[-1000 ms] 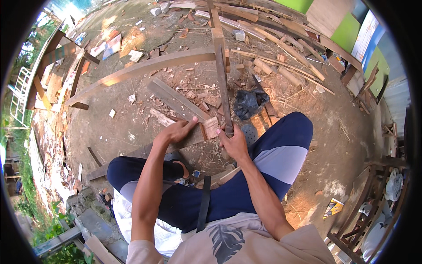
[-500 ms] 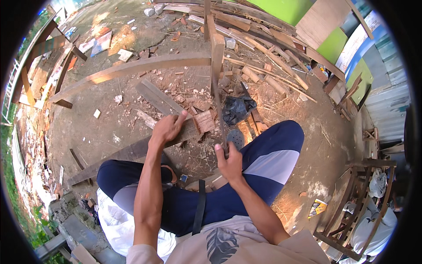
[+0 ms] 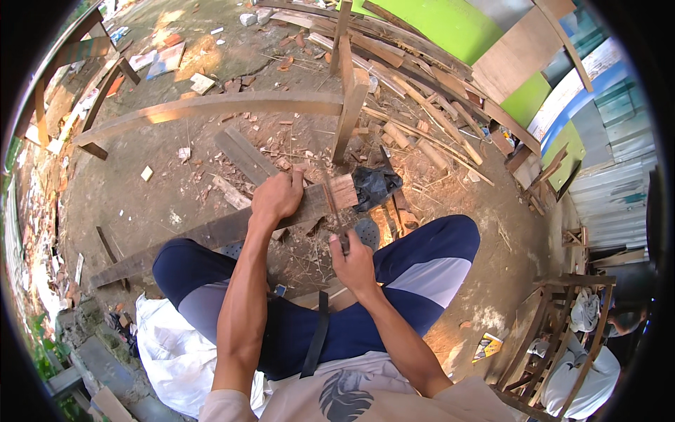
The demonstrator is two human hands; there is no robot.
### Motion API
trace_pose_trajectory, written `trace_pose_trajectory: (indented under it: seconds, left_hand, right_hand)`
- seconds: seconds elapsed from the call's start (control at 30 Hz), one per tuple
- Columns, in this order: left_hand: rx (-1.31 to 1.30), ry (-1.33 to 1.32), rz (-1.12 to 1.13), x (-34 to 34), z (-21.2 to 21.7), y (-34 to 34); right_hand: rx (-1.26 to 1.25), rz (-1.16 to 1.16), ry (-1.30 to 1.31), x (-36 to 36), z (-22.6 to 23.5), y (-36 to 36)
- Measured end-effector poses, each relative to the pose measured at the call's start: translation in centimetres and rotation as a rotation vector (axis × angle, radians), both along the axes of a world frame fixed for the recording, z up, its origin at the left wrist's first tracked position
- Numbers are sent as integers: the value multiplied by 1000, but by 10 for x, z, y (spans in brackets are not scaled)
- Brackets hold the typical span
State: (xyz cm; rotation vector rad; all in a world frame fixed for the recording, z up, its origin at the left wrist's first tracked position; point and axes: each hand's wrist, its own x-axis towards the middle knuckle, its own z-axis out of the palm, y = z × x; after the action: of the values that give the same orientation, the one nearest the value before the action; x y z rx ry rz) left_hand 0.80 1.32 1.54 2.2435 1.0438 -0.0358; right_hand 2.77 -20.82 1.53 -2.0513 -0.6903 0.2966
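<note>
A long dark plank lies aslant in front of me, its pale, freshly cut end to the right. My left hand is closed over it near that end. In my closed right hand is the dark handle of a machete. Its narrow blade points away from me and meets the top of the plank at the border of the pale wood. A grey perforated shoe shows just beyond my right hand.
A wooden frame's beam and post stand just beyond the plank. Near the post lies a black plastic bag. Wood chips and another board litter the ground. Long timber pieces are heaped at the far right.
The machete blade has come down from its raised position beyond the plank onto the plank's end. The plank's pale end now reaches farther right and away, with my left hand still on it.
</note>
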Motion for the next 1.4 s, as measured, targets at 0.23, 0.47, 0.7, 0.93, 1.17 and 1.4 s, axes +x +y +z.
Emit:
trace_pose_trajectory:
  seconds: [0.23, 0.47, 0.7, 0.93, 1.17, 1.4]
  left_hand:
    - [-75, 82, -26, 4, -13, -4]
    - [-65, 91, -12, 7, -24, -6]
    - [-63, 84, -5, 7, -19, -7]
    - [-93, 152, 14, 2, -17, -7]
    - [-75, 126, 42, 6, -28, -7]
    - [-98, 141, 36, 6, -26, -7]
  right_hand:
    - [87, -100, 88, 9, 21, -12]
    - [-161, -1, 173, 7, -5, -11]
    - [59, -14, 96, -3, -15, -19]
    - [8, 8, 153, -6, 22, -8]
    - [-91, 30, 167, 1, -16, -12]
    - [-60, 20, 54, -6, -19, -10]
